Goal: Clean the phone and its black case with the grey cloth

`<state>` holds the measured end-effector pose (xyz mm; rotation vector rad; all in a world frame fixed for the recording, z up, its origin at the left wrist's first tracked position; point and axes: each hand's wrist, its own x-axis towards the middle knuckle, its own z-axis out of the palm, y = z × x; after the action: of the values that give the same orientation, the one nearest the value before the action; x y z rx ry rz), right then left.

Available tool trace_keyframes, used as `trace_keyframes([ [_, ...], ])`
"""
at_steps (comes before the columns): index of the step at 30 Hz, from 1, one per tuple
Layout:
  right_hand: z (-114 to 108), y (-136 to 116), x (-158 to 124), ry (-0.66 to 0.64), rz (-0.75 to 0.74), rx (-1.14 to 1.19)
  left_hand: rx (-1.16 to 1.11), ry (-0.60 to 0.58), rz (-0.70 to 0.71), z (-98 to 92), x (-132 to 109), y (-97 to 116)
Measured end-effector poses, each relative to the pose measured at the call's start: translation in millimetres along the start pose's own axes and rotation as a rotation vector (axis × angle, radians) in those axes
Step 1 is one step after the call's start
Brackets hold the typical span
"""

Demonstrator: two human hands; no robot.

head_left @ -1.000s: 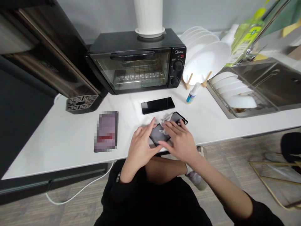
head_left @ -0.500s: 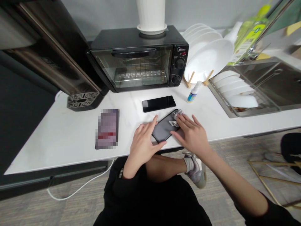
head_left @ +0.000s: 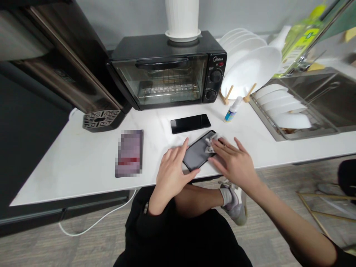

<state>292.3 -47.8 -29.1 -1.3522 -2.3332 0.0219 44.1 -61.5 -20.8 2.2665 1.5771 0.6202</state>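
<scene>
Currently at the desk (head_left: 83, 159), one person, black clothing, both hands low over a grey-faced phone (head_left: 196, 155). Phone lies flat and aslant close to the near edge, far end angled off to the person's right. Left hand (head_left: 172, 170) at its near-left end: thumb and forefinger spread in a wide V around the corner, other fingers loosely together (from where I stand, I cannot tell how firmly it grips). Right hand (head_left: 236, 161) over the opposite end: fingers extended close together, tips on a crumpled white wipe (head_left: 210, 145) against the phone's face, thumb standing apart.

Just beyond the phone, a black phone (head_left: 191, 124), flat, glossy. Right of that, a small spray bottle (head_left: 233, 110), upright. Over to the left, a purplish flat object (head_left: 129, 154), surface blurred into blocks. Behind: toaster oven (head_left: 167, 79) carrying a white pot (head_left: 183, 18); beside it, white plates (head_left: 251, 70) on edge in a wooden rack (head_left: 228, 94).
</scene>
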Motion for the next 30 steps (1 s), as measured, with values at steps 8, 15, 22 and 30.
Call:
trace_keyframes([
  [8,22,-67,17,-0.026,-0.064,0.195,-0.033,0.005,0.007,0.0,0,-2],
  [15,4,-44,-4,-0.082,-0.096,0.178,-0.013,0.007,0.004,1.2,-1,-1],
  [22,12,-15,23,0.041,0.043,-0.016,-0.023,0.017,0.007,-0.1,0,-2],
  [30,14,-86,-3,-0.076,-0.120,0.255,-0.013,0.017,-0.028,1.6,1,-1],
])
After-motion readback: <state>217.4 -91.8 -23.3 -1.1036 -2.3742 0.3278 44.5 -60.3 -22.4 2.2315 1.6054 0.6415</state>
